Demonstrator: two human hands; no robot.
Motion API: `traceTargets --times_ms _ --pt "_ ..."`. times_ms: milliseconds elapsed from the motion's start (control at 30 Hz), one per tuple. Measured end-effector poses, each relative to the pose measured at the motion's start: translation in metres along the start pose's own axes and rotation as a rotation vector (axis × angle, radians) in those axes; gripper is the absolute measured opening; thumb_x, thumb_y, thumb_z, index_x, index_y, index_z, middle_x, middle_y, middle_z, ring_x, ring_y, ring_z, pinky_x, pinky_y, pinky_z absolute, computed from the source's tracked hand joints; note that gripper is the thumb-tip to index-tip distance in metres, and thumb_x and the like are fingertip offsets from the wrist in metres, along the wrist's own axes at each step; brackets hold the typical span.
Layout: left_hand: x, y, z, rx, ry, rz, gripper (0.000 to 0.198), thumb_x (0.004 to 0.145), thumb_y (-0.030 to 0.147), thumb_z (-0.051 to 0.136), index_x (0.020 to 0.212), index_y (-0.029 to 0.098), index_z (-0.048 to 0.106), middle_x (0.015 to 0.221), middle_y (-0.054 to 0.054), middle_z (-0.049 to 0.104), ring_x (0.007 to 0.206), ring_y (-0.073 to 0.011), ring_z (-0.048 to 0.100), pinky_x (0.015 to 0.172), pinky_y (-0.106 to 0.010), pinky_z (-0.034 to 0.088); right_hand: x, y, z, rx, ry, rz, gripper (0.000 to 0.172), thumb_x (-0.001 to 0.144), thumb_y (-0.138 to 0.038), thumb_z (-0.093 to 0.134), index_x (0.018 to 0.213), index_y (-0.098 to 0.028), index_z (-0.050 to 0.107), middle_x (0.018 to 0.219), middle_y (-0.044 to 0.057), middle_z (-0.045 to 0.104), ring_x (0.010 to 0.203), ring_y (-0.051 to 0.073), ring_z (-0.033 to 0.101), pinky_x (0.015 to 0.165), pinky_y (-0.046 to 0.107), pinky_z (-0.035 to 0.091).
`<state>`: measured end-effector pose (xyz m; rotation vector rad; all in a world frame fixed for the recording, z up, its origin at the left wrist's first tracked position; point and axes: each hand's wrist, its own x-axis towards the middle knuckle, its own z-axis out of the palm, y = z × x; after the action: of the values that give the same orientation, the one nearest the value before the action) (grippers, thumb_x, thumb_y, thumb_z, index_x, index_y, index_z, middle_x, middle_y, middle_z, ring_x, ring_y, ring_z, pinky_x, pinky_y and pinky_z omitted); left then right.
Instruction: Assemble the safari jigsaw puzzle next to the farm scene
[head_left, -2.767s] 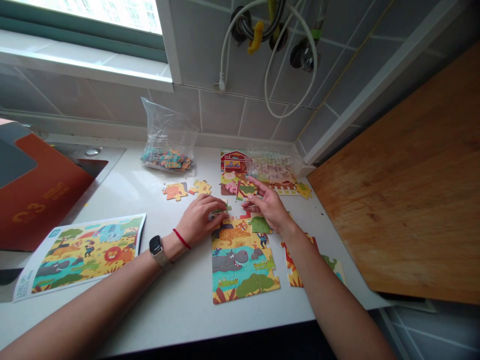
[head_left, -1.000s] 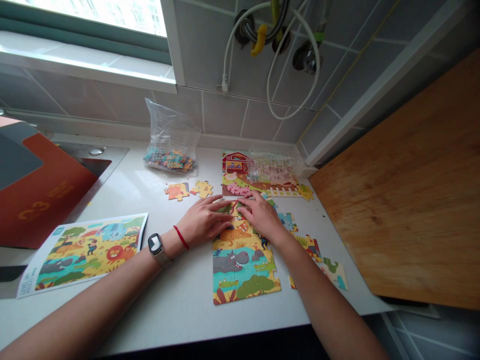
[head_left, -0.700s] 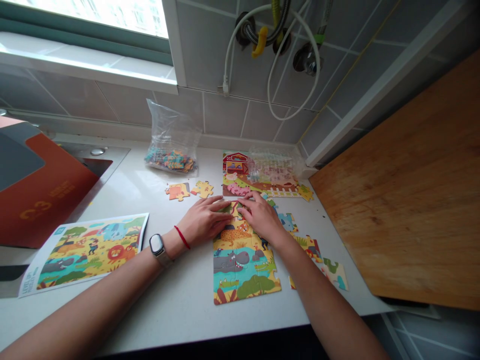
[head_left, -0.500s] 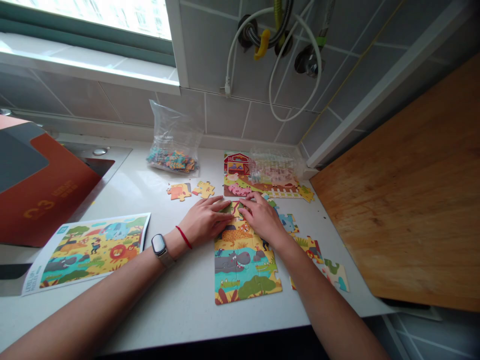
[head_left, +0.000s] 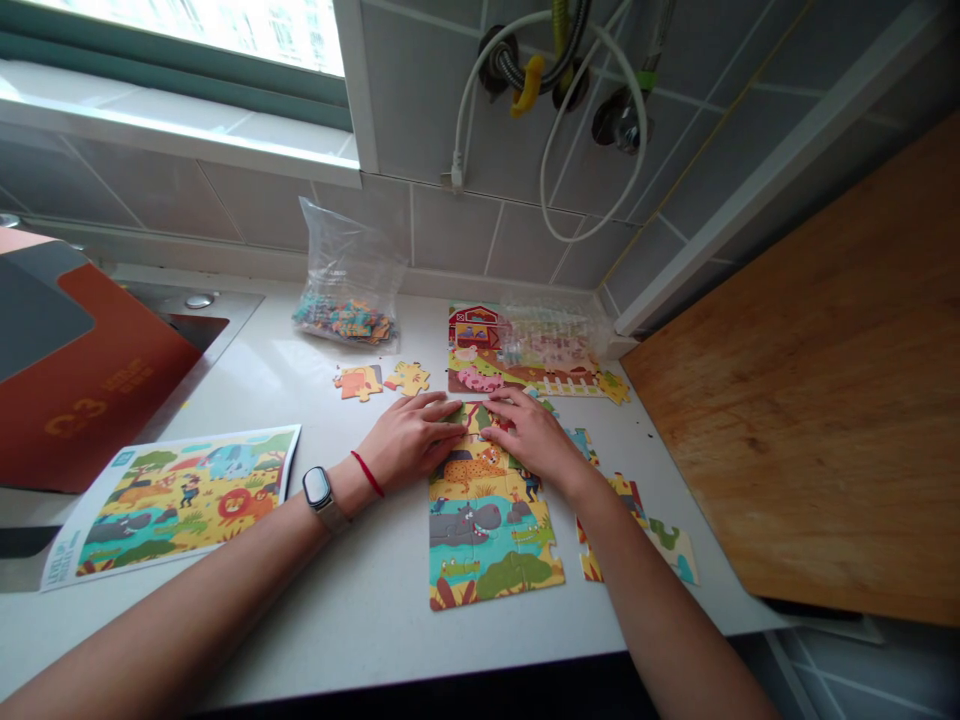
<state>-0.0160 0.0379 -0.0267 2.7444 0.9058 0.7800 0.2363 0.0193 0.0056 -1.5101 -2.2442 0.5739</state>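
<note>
A children's jigsaw puzzle [head_left: 487,540] with a hippo and a leopard lies assembled on the white counter [head_left: 352,620]. My left hand [head_left: 409,440] and my right hand [head_left: 532,435] rest flat on its top edge, fingertips nearly meeting over the pieces there. Neither hand shows a lifted piece. Loose pieces [head_left: 671,552] lie beyond my right forearm, which hides part of them. Two more loose pieces [head_left: 382,379] sit above my left hand. A printed picture sheet [head_left: 180,500] lies to the left of my left forearm. Part of a farm puzzle [head_left: 480,350] lies past my fingertips.
A clear plastic bag [head_left: 349,285] of puzzle pieces stands against the tiled wall. A wooden board [head_left: 810,400] leans at the right, and an orange box [head_left: 82,370] sits at the left by a steel sink edge. Hoses hang on the wall above.
My hands have come down from holding a piece above the puzzle's top edge to lying flat on it. The right hand has shifted slightly right, and the view has drifted slightly.
</note>
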Motion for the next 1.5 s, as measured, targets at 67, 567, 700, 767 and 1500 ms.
traceTargets --times_ms 67,567,700,767,1500 --pt "0.000 0.000 0.001 -0.005 0.001 0.001 0.029 0.106 0.033 0.054 0.113 0.028 0.082 0.131 -0.009 0.075 0.122 -0.0337 0.068 0.093 -0.055 0.061 0.000 -0.001 0.000 -0.009 0.006 0.014 0.039 0.093 -0.029 0.076 0.132 -0.026 0.074 0.135 0.010 0.065 0.127 0.026 0.063 0.112 0.043 0.049" --pt "-0.001 -0.003 0.000 -0.039 -0.016 0.026 0.027 0.103 0.035 0.060 0.119 0.033 0.081 0.139 -0.010 0.070 0.128 -0.0347 0.064 0.098 -0.057 0.058 -0.001 -0.001 0.003 -0.042 0.020 0.015 0.044 0.092 -0.036 0.079 0.134 -0.026 0.072 0.135 0.010 0.064 0.127 0.027 0.061 0.112 0.044 0.048" --pt "0.000 -0.002 -0.001 -0.066 -0.020 0.024 0.026 0.103 0.034 0.060 0.119 0.034 0.080 0.138 -0.009 0.071 0.127 -0.0337 0.064 0.097 -0.057 0.058 -0.001 -0.001 -0.001 -0.012 0.006 0.014 0.042 0.092 -0.031 0.078 0.134 -0.028 0.073 0.136 0.010 0.063 0.129 0.027 0.062 0.113 0.044 0.048" --pt "0.000 -0.002 -0.001 -0.059 -0.022 0.019 0.026 0.103 0.033 0.059 0.119 0.034 0.080 0.137 -0.008 0.071 0.125 -0.0330 0.065 0.097 -0.056 0.058 -0.002 0.002 -0.003 0.023 -0.005 0.011 0.044 0.092 -0.028 0.078 0.136 -0.027 0.072 0.138 0.010 0.062 0.129 0.026 0.062 0.112 0.042 0.049" --pt "-0.001 -0.008 0.006 -0.079 0.032 -0.087 0.013 0.099 0.030 0.062 0.104 0.021 0.070 0.144 -0.012 0.067 0.132 -0.0348 0.061 0.104 -0.059 0.057 -0.030 0.020 -0.060 0.039 -0.220 0.216 0.044 0.077 -0.027 0.087 0.120 -0.023 0.077 0.109 0.005 0.072 0.086 0.021 0.068 0.082 0.033 0.053"
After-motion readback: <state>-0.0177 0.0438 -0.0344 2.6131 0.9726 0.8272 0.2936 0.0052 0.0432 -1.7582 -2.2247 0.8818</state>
